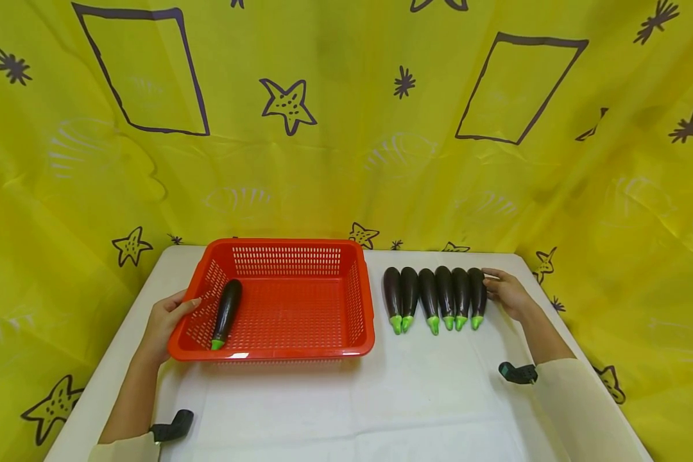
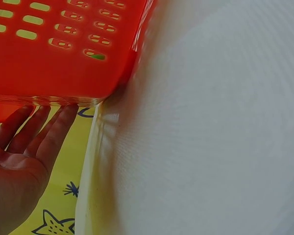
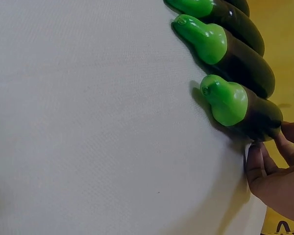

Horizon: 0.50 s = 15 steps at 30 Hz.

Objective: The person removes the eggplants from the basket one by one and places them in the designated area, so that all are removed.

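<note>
My left hand (image 1: 164, 324) grips the left rim of a red plastic basket (image 1: 291, 351), thumb over the edge and fingers on the outside. In the left wrist view its fingers (image 2: 56, 134) reach up against the basket (image 2: 54, 73). Inside the basket, along its left wall, lies one dark purple eggplant (image 1: 228, 311) with a green stem end. To the right, several more eggplants lie side by side in a row. My right hand (image 1: 508, 294) touches the outer side of the rightmost eggplant (image 1: 477, 295); in the right wrist view its fingertips meet that eggplant's (image 3: 262, 117) dark end.
A white cloth-covered table (image 1: 323, 410) bears the basket and the row of eggplants, such as the leftmost one (image 1: 391, 292). Yellow patterned curtain (image 1: 335, 173) hangs behind and along both sides. A small dark camera (image 1: 518, 373) sits at the right wrist.
</note>
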### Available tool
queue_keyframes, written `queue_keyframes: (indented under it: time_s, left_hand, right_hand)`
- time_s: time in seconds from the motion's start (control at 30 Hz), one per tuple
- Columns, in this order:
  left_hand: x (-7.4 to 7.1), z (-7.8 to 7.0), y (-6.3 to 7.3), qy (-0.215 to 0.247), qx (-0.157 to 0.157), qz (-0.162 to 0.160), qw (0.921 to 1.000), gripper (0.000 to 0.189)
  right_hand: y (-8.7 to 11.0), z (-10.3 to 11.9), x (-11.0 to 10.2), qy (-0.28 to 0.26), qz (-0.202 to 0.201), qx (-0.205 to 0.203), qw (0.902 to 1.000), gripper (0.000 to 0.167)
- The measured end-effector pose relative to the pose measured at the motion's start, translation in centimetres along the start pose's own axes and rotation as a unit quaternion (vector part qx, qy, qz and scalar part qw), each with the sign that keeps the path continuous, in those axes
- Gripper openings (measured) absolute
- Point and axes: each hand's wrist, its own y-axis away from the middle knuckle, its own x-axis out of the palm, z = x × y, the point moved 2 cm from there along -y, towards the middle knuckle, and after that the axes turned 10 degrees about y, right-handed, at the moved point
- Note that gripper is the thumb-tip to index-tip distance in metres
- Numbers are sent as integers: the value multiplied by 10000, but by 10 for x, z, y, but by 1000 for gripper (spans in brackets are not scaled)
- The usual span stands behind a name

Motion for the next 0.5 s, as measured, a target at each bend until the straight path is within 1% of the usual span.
queue_keyframes:
  time_s: [0.27, 0.5]
  left_hand:
    - [0, 1, -1, -41, 25, 5, 10000, 22]
    - [-2, 1, -2, -56, -22, -13, 10000, 25]
  right_hand:
    - [0, -1, -1, 87, -111, 75, 9999, 55]
    - [1, 1, -5, 118, -470, 128, 9987, 60]
